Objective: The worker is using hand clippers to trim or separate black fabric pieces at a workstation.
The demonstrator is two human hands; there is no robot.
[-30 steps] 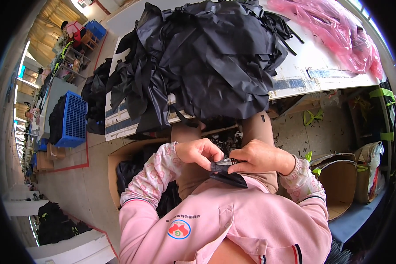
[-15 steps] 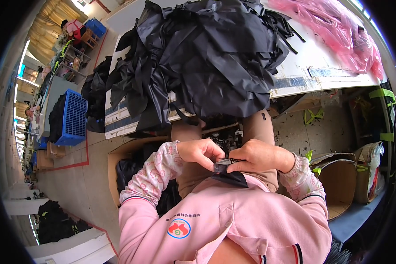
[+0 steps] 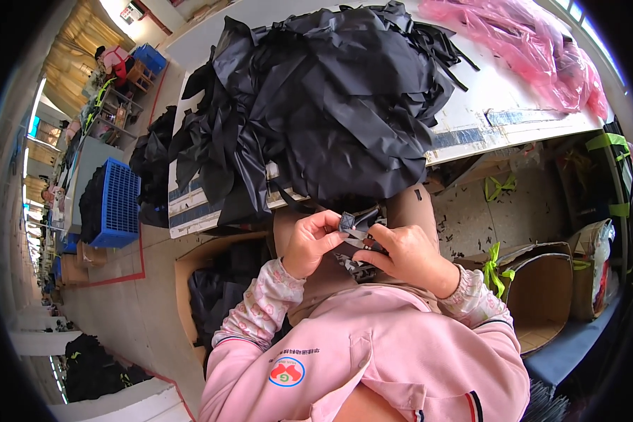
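Table (image 3: 485, 74), white, beyond the grip. On it I note: black material (image 3: 330, 105), one heap, straight ahead of the grip, overhanging the near edge; pink plastic (image 3: 520, 46), farther right. Floor (image 3: 524, 211), right of the grip: scattered dark scraps (image 3: 460, 247); one yellow-green strip (image 3: 500, 188).

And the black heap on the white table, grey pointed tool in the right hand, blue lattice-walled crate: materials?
Black heap: probably coated synthetic fabric, semi-gloss; creased folds catch highlights.
Grey pointed tool: likely bare metal, bright sheen; too small for certainty.
Blue lattice-walled crate: likely matt moulded plastic; regular openings.
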